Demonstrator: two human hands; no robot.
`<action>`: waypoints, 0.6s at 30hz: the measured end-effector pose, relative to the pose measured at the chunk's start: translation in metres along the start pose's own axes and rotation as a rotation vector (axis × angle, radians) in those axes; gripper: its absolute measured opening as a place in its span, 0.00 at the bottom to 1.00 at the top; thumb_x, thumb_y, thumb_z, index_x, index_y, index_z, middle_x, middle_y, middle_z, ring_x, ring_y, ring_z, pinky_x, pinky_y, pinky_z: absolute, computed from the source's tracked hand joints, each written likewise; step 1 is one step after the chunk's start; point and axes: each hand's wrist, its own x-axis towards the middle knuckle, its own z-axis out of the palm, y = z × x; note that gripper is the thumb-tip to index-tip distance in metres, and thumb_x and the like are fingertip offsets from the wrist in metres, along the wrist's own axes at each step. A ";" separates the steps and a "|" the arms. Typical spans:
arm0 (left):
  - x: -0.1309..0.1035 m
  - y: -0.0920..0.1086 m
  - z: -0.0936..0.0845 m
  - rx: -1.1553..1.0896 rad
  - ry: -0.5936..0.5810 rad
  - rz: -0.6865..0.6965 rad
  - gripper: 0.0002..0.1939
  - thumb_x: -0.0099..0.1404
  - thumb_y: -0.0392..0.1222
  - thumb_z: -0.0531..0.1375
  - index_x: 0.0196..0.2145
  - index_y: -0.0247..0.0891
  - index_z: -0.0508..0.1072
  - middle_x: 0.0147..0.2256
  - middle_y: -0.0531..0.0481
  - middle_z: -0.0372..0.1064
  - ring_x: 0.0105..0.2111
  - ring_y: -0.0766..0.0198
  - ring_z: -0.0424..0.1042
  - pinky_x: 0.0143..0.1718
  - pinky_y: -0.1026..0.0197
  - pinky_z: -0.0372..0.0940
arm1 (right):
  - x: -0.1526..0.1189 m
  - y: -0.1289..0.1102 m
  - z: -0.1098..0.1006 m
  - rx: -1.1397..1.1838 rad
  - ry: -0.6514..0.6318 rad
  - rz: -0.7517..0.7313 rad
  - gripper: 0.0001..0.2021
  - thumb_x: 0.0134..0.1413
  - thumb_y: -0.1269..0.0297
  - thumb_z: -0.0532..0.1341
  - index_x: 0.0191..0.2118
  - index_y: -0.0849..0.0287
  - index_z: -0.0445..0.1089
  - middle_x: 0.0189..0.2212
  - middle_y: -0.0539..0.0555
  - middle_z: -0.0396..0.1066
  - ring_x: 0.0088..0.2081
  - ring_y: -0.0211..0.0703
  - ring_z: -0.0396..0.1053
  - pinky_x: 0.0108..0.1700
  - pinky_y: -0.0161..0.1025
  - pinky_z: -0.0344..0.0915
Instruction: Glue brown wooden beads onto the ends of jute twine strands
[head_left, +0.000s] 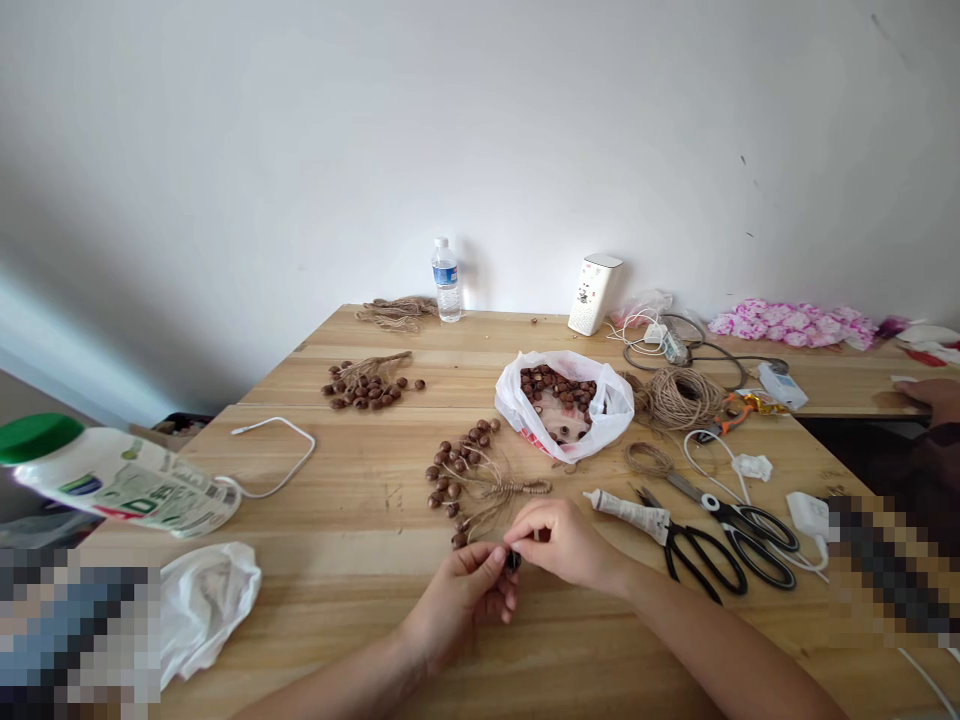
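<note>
Near the table's front, my left hand (472, 580) grips a small dark round thing (513, 561), which looks like one of the brown nuts, between thumb and fingers. My right hand (559, 540) is closed in a pinch right above it; what its fingertips hold is hidden. Just beyond my hands lies a bundle of twine strings (502, 488) with brown round nuts (454, 465) on the ends, fanned to the left. A second nut-and-twine bundle (371, 385) rests farther back on the left. Behind, a white plastic bag (517, 415) holds loose brown nuts (559, 385).
To the right are a glue tube (630, 515), two pairs of black-handled scissors (701, 560), a twine roll (684, 398), pliers (731, 410) and white cables. A large white bottle (135, 475) stands out at left. Another person's hand (926, 395) is at the far right.
</note>
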 end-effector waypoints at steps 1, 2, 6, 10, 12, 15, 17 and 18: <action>0.000 0.000 0.000 0.003 0.002 0.001 0.12 0.54 0.45 0.64 0.26 0.31 0.71 0.24 0.48 0.69 0.19 0.68 0.67 0.20 0.65 0.61 | 0.000 0.000 0.000 -0.003 -0.002 -0.003 0.07 0.46 0.76 0.61 0.30 0.62 0.76 0.28 0.55 0.74 0.31 0.39 0.71 0.34 0.33 0.66; 0.000 0.000 0.000 0.006 0.002 0.001 0.12 0.54 0.45 0.64 0.26 0.31 0.71 0.23 0.48 0.69 0.19 0.68 0.67 0.20 0.65 0.61 | 0.000 -0.001 0.000 -0.005 -0.003 -0.003 0.07 0.46 0.76 0.61 0.30 0.62 0.76 0.28 0.55 0.74 0.31 0.39 0.71 0.34 0.33 0.66; -0.002 -0.001 0.001 0.010 0.008 -0.002 0.13 0.53 0.45 0.64 0.25 0.31 0.71 0.22 0.48 0.69 0.19 0.68 0.67 0.20 0.65 0.61 | 0.000 -0.001 0.000 -0.018 -0.009 -0.008 0.07 0.46 0.77 0.61 0.29 0.62 0.76 0.28 0.55 0.74 0.30 0.40 0.71 0.34 0.33 0.66; -0.002 -0.001 0.001 0.020 0.010 -0.007 0.13 0.53 0.45 0.64 0.24 0.30 0.71 0.21 0.49 0.69 0.19 0.68 0.66 0.20 0.65 0.61 | -0.002 -0.001 0.001 -0.038 -0.010 -0.031 0.07 0.45 0.77 0.61 0.29 0.62 0.76 0.27 0.54 0.74 0.31 0.39 0.70 0.35 0.33 0.65; -0.001 -0.001 0.001 0.018 0.013 -0.005 0.13 0.53 0.45 0.65 0.25 0.30 0.72 0.22 0.49 0.69 0.19 0.69 0.66 0.19 0.66 0.61 | -0.002 -0.001 0.001 -0.040 -0.016 -0.023 0.07 0.46 0.77 0.60 0.29 0.62 0.76 0.27 0.54 0.73 0.31 0.39 0.70 0.35 0.33 0.65; 0.000 0.000 0.000 0.006 0.012 -0.001 0.12 0.53 0.44 0.65 0.26 0.31 0.72 0.24 0.48 0.69 0.19 0.69 0.67 0.19 0.65 0.61 | -0.002 -0.002 -0.002 -0.041 -0.036 -0.009 0.07 0.48 0.76 0.60 0.30 0.62 0.75 0.28 0.54 0.72 0.31 0.38 0.69 0.35 0.33 0.64; 0.000 0.001 0.000 -0.001 -0.001 -0.005 0.11 0.53 0.44 0.64 0.27 0.30 0.72 0.25 0.48 0.70 0.20 0.68 0.67 0.20 0.66 0.61 | -0.002 -0.003 -0.006 -0.041 -0.052 -0.003 0.07 0.49 0.75 0.59 0.31 0.62 0.75 0.29 0.54 0.71 0.32 0.38 0.69 0.36 0.33 0.64; 0.000 0.001 0.000 -0.005 -0.006 -0.009 0.11 0.54 0.44 0.64 0.27 0.30 0.72 0.25 0.48 0.70 0.20 0.68 0.67 0.20 0.66 0.61 | -0.002 -0.004 -0.008 -0.042 -0.058 0.005 0.07 0.50 0.74 0.59 0.32 0.62 0.75 0.30 0.54 0.71 0.32 0.37 0.69 0.36 0.33 0.64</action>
